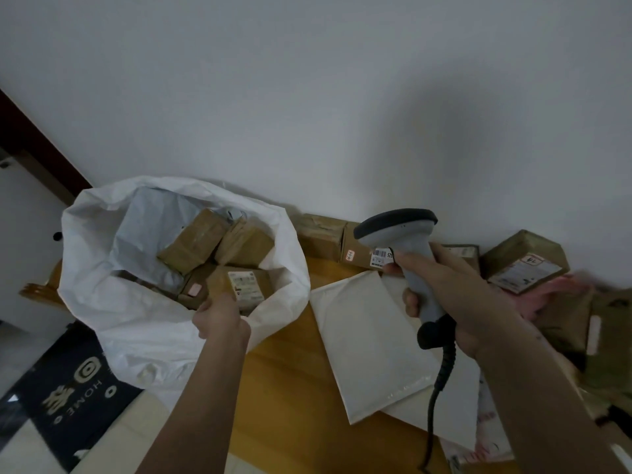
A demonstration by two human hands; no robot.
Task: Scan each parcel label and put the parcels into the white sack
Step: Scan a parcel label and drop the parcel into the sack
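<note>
The white sack (136, 336) stands open at the left end of the wooden table, with several brown cardboard parcels inside. My left hand (222, 318) reaches over the sack's rim and grips a brown labelled parcel (239, 285) at the mouth of the sack. My right hand (455, 295) holds the grey barcode scanner (407, 248) by its handle above the table, its head pointing left. The scanner's black cable (441, 388) hangs down toward the table's front.
White padded mailers (369, 343) lie on the table (284, 388) under the scanner. Brown boxes (523, 261) line the wall at the back and pile up at the right, with pink mailers among them. A dark doormat (68, 388) lies on the floor at the lower left.
</note>
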